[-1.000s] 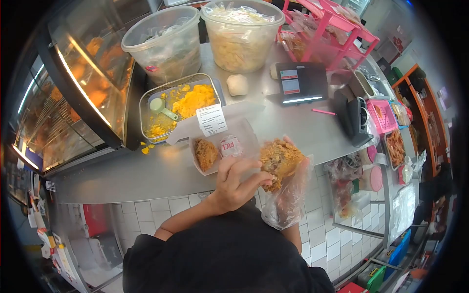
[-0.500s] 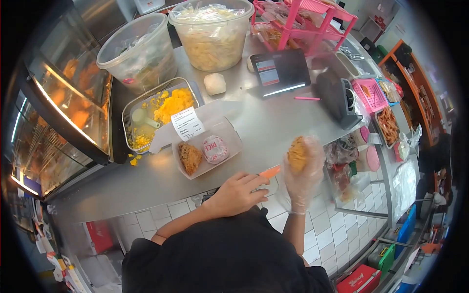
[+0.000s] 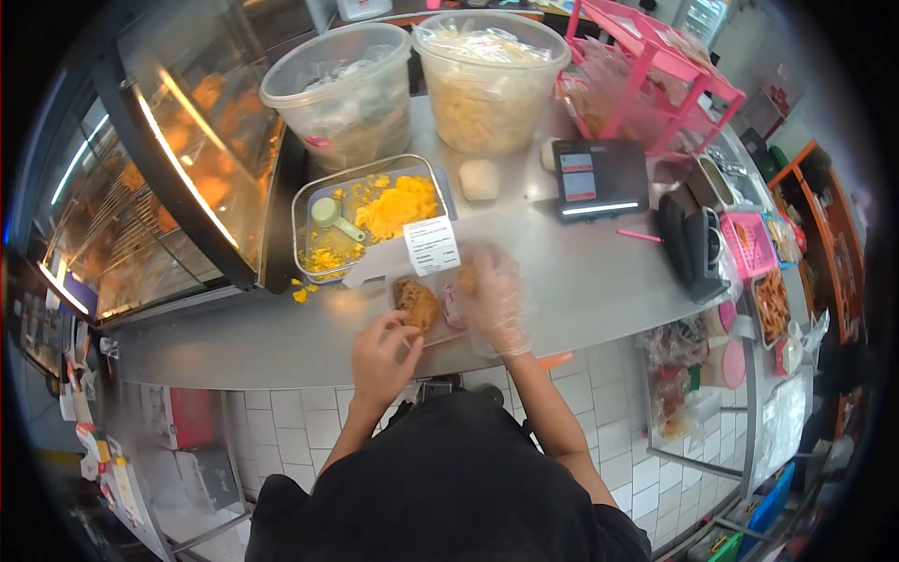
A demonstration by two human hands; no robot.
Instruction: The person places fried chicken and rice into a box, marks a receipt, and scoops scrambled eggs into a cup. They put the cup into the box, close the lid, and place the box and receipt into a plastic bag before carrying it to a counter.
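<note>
My left hand is at the near left corner of an open paper food box, its fingers and thumb bent around the edge. Inside the box, a dark-crusted piece of fried chicken lies on the left, beside a wrapped rice portion mostly covered by my right hand. My right hand, in a clear plastic glove, is over the box's right side. A golden piece of fried chicken shows partly behind its blurred fingers. On the raised lid hangs a printed label.
Behind the box, a wire-edged tray holds yellow food and a pale green scoop. Two large tubs, a whitish lump, a tablet and a pink rack stand farther back. A glass warming cabinet flanks the left.
My gloved right hand has moved left with the fried chicken, from beyond the counter's edge to over the box. My left hand has shifted left to the box's corner. The view has turned.
</note>
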